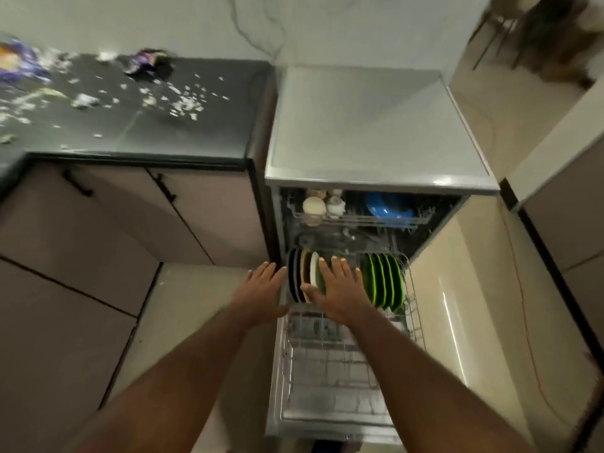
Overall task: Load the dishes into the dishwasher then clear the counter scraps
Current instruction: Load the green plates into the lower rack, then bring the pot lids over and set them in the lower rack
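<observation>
1. Head view, centre of frame: the dishwasher (pixel 376 125) stands open. Its lower rack (pixel 327 371) is drawn out toward the bottom edge, and the upper rack (pixel 359 220) sits inside.
2. Governing relation: the plates stand on edge at the far end of the lower rack, directly ahead of both hands, with their faces turned left and right.
   - The right hand (pixel 340 289) is the nearer. It lies palm down between the pale plate (pixel 314 269) and the green plates (pixel 382 279), fingers straight, thumb against the pale plate's lower rim.
   - The left hand (pixel 261 286) also has straight fingers and holds nothing. It sits just left of the dark plates (pixel 294 276); contact with the rack cannot be told.
3. Materials: the racks are thin pale wire grid. The plates are smooth, rigid discs, the green ones glossy. A blue bowl (pixel 389 206) and rounded pale cups (pixel 313 206) occupy the upper rack.
4. Upper left of frame: a dark, glossy bench (pixel 196 132) carries scattered white scraps (pixel 186 103) and a crumpled purple wrapper (pixel 145 60), well apart from both hands. Loading appears nearly complete; the scraps are not yet cleared.
</observation>
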